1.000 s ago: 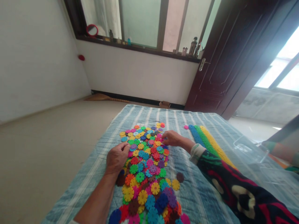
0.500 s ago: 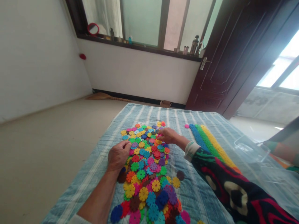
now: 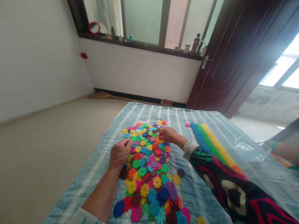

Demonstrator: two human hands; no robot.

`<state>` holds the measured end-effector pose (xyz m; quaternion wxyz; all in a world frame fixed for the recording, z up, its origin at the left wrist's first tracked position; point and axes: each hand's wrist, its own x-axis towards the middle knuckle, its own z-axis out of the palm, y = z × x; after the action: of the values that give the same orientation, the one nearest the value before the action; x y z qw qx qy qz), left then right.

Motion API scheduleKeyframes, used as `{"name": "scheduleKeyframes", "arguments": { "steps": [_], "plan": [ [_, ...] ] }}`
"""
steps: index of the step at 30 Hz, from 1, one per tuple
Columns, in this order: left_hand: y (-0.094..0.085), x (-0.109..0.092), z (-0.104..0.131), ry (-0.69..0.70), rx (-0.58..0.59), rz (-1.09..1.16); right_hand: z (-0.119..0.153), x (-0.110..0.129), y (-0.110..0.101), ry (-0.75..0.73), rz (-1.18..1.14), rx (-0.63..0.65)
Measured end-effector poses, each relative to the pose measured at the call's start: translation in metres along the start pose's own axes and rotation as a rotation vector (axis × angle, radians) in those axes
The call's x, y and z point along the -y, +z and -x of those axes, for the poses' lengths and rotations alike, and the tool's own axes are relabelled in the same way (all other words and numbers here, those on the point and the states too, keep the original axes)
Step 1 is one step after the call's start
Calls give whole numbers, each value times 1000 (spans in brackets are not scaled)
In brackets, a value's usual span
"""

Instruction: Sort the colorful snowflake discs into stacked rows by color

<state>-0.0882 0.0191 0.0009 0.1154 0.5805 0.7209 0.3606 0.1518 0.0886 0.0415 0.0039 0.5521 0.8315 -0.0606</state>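
Observation:
Many-coloured notched plastic discs (image 3: pixel 145 189) lie in a long, overlapping pile on a blue-and-white striped cloth (image 3: pixel 93 183). At the pile's left edge my left hand (image 3: pixel 121 153) rests with its fingers curled closed; whatever it may hold is hidden. My right hand (image 3: pixel 168 134) reaches over the far right part of the pile, fingers bent down and pinched together. A bit of pink shows at those fingertips, but I cannot tell whether it is held or lies beneath.
Right of the pile lie long rows of joined discs: a blue row (image 3: pixel 201 138), a green row (image 3: pixel 211 143) and a yellow row (image 3: pixel 219 146). A single pink disc (image 3: pixel 187 125) sits by their far end. A clear plastic box (image 3: pixel 252 149) stands farther right.
The whole view has shifted slightly. Both hands keep nearly the same places at the pile, and no disc has visibly moved.

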Motion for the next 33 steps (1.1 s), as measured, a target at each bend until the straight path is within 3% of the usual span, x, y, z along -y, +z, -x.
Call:
{"name": "scheduleKeyframes", "arguments": {
  "steps": [26, 33],
  "plan": [
    [1, -1, 1, -25, 22, -16, 11, -10, 6, -102, -31, -13],
    [4, 2, -1, -23, 11, 18, 16, -11, 7, -130, -45, -75]
  ]
}}
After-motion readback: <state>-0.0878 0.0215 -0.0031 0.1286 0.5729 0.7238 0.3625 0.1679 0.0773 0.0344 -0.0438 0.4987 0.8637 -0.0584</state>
